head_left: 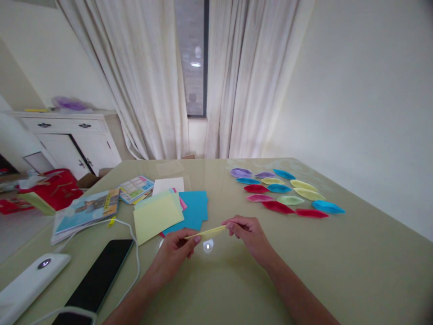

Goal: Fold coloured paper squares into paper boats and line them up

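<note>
A narrow folded piece of yellow paper stretches between my two hands, just above the table. My left hand pinches its left end between thumb and fingers. At the other end, my right hand grips the tip, thumb below and fingers on top. Beyond my left hand lie loose square sheets, a pale yellow one uppermost and a blue one beside it. Past my right hand, several folded paper boats rest in loose rows, among them a red boat and a blue boat.
On the table's left are a black phone, a white power bank with a white cable, and a stack of booklets. A white cabinet stands behind, curtains hang at the far edge, and a wall is at right.
</note>
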Demonstrator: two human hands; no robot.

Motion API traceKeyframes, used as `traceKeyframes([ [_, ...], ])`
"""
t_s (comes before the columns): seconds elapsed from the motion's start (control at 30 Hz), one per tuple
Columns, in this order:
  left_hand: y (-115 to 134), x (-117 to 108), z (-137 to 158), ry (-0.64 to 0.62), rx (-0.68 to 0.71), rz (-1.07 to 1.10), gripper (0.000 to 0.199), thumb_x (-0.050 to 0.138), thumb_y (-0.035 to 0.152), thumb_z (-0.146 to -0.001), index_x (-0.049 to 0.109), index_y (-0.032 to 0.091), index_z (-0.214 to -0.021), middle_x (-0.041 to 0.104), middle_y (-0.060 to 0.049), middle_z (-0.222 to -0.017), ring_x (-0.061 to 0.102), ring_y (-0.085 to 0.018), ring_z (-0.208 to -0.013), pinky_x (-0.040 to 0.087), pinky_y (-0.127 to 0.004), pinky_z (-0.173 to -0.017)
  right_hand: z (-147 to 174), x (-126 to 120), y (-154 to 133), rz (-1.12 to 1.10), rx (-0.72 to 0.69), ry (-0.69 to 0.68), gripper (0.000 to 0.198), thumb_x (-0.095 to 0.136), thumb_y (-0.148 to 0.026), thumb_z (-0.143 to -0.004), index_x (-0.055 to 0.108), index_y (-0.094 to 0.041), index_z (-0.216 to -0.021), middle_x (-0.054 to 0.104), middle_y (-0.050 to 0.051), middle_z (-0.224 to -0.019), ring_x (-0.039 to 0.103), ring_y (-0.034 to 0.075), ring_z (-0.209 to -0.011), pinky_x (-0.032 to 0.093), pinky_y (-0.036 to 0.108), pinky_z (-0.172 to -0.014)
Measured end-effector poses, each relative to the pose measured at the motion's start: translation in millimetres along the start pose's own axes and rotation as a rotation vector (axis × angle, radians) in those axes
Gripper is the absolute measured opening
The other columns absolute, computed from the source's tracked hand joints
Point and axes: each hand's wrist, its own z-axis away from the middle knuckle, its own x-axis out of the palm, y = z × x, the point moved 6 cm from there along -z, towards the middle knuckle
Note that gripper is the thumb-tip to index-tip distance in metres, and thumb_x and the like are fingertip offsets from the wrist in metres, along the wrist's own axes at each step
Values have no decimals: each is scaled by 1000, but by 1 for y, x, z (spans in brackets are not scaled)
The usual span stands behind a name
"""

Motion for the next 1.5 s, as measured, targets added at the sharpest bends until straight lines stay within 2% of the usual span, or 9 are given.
traceKeyframes([
  [0.2,6,7,3,32,-22,55,51,75,69,-85,82,19,-87,75,-7,-90,71,-23,-83,56,-29,-73,3,22,8,-82,42,-85,50,84,-63,-77,81,-16,-91,64,1,-73,49,13,-61,35,25,-56],
  [0.37,-3,27,7,-55,-134,134,55,76,69,-84,80,16,-96,80,-10,-89,78,-26,-76,60,-32,-67,5,34,18,-103,68,-78,63,71,-77,-85,62,-18,-64,46,-5,-56,39,11,-53,30,25,-52],
  [0.5,-3,35,8,-127,-164,173,52,81,65,-81,79,17,-99,81,-8,-89,78,-23,-78,59,-30,-70,7,38,18,-115,77,-47,72,58,-85,-88,69,-16,-68,49,-3,-56,41,12,-53,31,25,-52],
  [0.63,-2,49,14,-211,-206,203,55,83,68,-76,80,15,-91,79,-6,-79,71,-18,-61,53,-27,-58,13,44,13,-125,87,-67,72,60,-81,-90,77,-14,-72,60,3,-61,47,13,-55,35,26,-53],
  [0.73,-2,56,18,-244,-233,219,54,86,67,-72,78,14,-82,79,-8,-76,69,-18,-58,51,-27,-55,9,29,13,-148,85,22,72,59,-79,-93,76,-14,-67,55,1,-56,42,12,-50,31,25,-48],
  [0.87,0,52,18,-203,-234,244,52,85,66,-74,76,15,-80,80,-8,-78,68,-17,-60,52,-27,-58,0,6,16,-187,60,159,75,52,-84,-93,78,-15,-76,44,-3,-55,33,10,-48,25,24,-45],
  [1.0,3,47,16,-161,-210,260,49,83,63,-78,76,16,-87,81,-7,-84,69,-17,-65,53,-27,-63,6,31,15,-198,86,25,79,58,-90,-83,81,-15,-91,50,-2,-57,39,11,-48,30,24,-47],
  [1.13,0,49,15,-187,-226,260,52,86,66,-73,77,15,-84,80,-7,-80,70,-18,-62,52,-28,-60,18,53,17,-161,116,-24,62,75,-75,-83,78,-13,-75,53,-1,-54,41,11,-49,28,24,-47],
  [1.5,-3,45,11,-204,-254,290,50,86,63,-75,79,15,-86,82,-8,-81,73,-18,-67,56,-28,-64,8,27,18,-175,108,185,69,68,-81,-84,68,-14,-65,54,1,-60,47,13,-55,37,25,-52],
])
